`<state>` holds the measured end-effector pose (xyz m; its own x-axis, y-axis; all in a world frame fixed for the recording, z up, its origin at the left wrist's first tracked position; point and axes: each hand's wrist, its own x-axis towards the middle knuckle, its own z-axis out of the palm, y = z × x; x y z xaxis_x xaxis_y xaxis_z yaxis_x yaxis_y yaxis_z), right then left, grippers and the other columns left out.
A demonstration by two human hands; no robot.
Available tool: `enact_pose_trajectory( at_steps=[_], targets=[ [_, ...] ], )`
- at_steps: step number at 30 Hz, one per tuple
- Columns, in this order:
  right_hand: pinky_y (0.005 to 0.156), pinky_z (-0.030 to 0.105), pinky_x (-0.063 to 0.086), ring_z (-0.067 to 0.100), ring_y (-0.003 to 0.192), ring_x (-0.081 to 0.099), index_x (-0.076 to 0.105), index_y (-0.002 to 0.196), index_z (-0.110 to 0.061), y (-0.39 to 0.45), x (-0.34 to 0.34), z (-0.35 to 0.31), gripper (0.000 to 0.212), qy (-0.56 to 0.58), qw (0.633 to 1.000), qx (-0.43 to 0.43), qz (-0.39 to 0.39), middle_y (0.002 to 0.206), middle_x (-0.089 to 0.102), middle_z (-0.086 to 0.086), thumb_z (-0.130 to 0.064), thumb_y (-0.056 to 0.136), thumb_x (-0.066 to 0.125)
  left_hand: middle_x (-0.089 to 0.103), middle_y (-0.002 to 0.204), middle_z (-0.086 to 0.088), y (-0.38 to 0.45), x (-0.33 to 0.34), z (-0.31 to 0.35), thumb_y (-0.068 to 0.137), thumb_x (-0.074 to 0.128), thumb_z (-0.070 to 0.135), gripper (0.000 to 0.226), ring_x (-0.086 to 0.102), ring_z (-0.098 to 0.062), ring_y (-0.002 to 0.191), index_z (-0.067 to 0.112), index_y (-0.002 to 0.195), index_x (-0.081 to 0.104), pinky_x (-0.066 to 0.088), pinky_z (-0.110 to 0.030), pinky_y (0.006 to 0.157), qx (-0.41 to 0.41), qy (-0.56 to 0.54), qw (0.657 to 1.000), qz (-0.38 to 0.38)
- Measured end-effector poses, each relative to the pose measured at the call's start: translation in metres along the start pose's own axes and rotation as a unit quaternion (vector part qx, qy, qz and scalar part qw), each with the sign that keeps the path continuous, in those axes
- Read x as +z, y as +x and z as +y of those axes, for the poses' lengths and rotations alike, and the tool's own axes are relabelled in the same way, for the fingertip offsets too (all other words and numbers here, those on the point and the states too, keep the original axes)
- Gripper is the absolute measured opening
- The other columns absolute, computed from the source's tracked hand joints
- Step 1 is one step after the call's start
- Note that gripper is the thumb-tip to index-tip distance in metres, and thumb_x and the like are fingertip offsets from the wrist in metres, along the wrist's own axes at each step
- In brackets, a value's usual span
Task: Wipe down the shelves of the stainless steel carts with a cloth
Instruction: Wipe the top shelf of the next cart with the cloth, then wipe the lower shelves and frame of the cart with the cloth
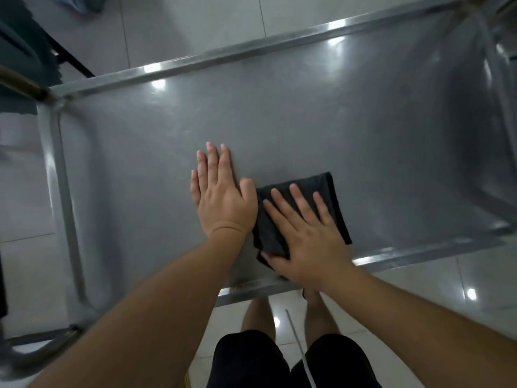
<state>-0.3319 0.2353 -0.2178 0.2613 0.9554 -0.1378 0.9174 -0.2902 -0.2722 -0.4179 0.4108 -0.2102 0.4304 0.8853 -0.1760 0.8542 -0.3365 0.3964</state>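
A stainless steel cart's top shelf (307, 113) fills the head view, with a raised rim all round. A dark grey folded cloth (327, 189) lies on the shelf near its front edge. My right hand (305, 233) presses flat on the cloth, fingers spread, covering its lower half. My left hand (221, 191) lies flat on the bare steel just left of the cloth, fingers together and pointing away from me, its thumb touching the cloth's left edge.
The cart's front rim (251, 289) runs under my right wrist, and its handle bar (64, 191) is at the left. Glossy white floor tiles (195, 26) surround the cart. Dark fabric (25, 43) hangs at the top left. My legs in black shorts (251, 359) stand below.
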Motion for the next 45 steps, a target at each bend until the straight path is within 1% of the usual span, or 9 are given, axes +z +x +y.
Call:
enact_pose_trajectory(
  at_steps=[7,12,17,21,26,31,35,40,45],
  targets=[
    [0.126,0.059,0.005,0.027,0.161,-0.003,0.011,0.167,-0.022,-0.049,-0.002,-0.012,0.114,-0.008,0.996,-0.045,-0.076,0.175,0.002,-0.002,-0.088,0.081,0.045,-0.003,0.178,0.004,0.000,-0.016,0.000,0.100,0.036,0.047,0.077,-0.010,-0.013,0.162,0.026,0.170,0.010,-0.011,-0.035,0.129,0.004,0.017,0.996,-0.086],
    [0.126,0.062,0.011,0.032,0.160,-0.002,0.018,0.166,-0.020,-0.060,-0.013,-0.019,0.088,-0.040,0.989,-0.068,-0.123,0.175,0.008,0.002,-0.056,0.091,0.044,0.000,0.178,0.002,0.006,-0.047,-0.003,0.109,0.028,0.052,0.067,-0.004,-0.017,0.163,0.025,0.170,0.014,-0.001,-0.039,0.130,0.030,0.026,0.987,-0.156],
    [0.115,0.061,0.039,0.038,0.147,0.042,0.055,0.150,-0.015,-0.074,-0.018,-0.046,0.077,-0.058,0.995,-0.032,-0.075,0.158,0.049,0.006,-0.022,0.079,0.083,0.016,0.176,-0.002,-0.029,-0.071,-0.011,0.110,0.024,0.053,0.065,0.011,-0.021,0.162,0.023,0.168,0.022,0.006,-0.041,0.131,0.055,0.044,0.975,-0.209],
    [0.099,0.052,0.057,0.033,0.126,0.066,0.074,0.126,-0.016,-0.082,-0.034,-0.057,0.060,-0.043,0.997,-0.027,-0.059,0.135,0.070,0.003,-0.012,0.069,0.091,0.027,0.173,-0.001,-0.074,-0.084,-0.022,0.110,0.025,0.051,0.062,0.021,-0.023,0.159,0.023,0.165,0.028,0.015,-0.045,0.129,0.078,0.065,0.961,-0.259],
    [0.093,0.042,0.054,0.029,0.124,0.062,0.060,0.126,-0.025,-0.072,-0.089,-0.069,0.041,-0.028,0.970,0.035,-0.239,0.132,0.065,0.001,-0.009,0.089,0.063,0.050,0.154,-0.004,-0.117,-0.105,-0.022,0.109,0.029,0.046,0.046,0.046,-0.027,0.140,0.022,0.145,0.046,0.035,-0.045,0.113,0.097,0.102,0.946,-0.294],
    [0.091,0.041,0.056,0.033,0.110,0.066,0.063,0.124,-0.026,-0.055,-0.128,-0.089,0.033,-0.055,0.931,0.072,-0.352,0.121,0.068,0.008,-0.016,0.093,0.064,0.054,0.152,-0.004,-0.144,-0.125,-0.016,0.108,0.034,0.045,0.048,0.051,-0.028,0.137,0.022,0.148,0.047,0.038,-0.042,0.110,0.117,0.126,0.942,-0.289],
    [0.092,0.040,0.056,0.033,0.115,0.065,0.063,0.129,-0.025,-0.064,-0.143,-0.097,0.037,-0.070,0.933,0.086,-0.343,0.125,0.066,0.010,-0.015,0.093,0.063,0.052,0.156,-0.004,-0.159,-0.138,-0.010,0.108,0.036,0.044,0.051,0.050,-0.030,0.140,0.022,0.154,0.043,0.038,-0.043,0.112,0.127,0.152,0.941,-0.273],
    [0.084,0.037,0.051,0.034,0.115,0.066,0.066,0.123,-0.024,-0.084,-0.168,-0.097,0.033,-0.058,0.957,0.084,-0.270,0.124,0.068,0.010,-0.017,0.090,0.065,0.056,0.150,-0.006,-0.191,-0.150,-0.002,0.107,0.037,0.044,0.049,0.054,-0.031,0.135,0.021,0.148,0.049,0.043,-0.043,0.108,0.107,0.149,0.952,-0.245],
    [0.090,0.040,0.055,0.033,0.117,0.065,0.065,0.121,-0.025,-0.123,-0.196,-0.085,0.030,-0.044,0.970,0.065,-0.228,0.125,0.069,0.008,-0.023,0.091,0.066,0.062,0.139,-0.008,-0.238,-0.156,0.015,0.106,0.039,0.045,0.044,0.060,-0.032,0.125,0.021,0.139,0.054,0.050,-0.045,0.102,0.083,0.145,0.963,-0.212]
  ],
)
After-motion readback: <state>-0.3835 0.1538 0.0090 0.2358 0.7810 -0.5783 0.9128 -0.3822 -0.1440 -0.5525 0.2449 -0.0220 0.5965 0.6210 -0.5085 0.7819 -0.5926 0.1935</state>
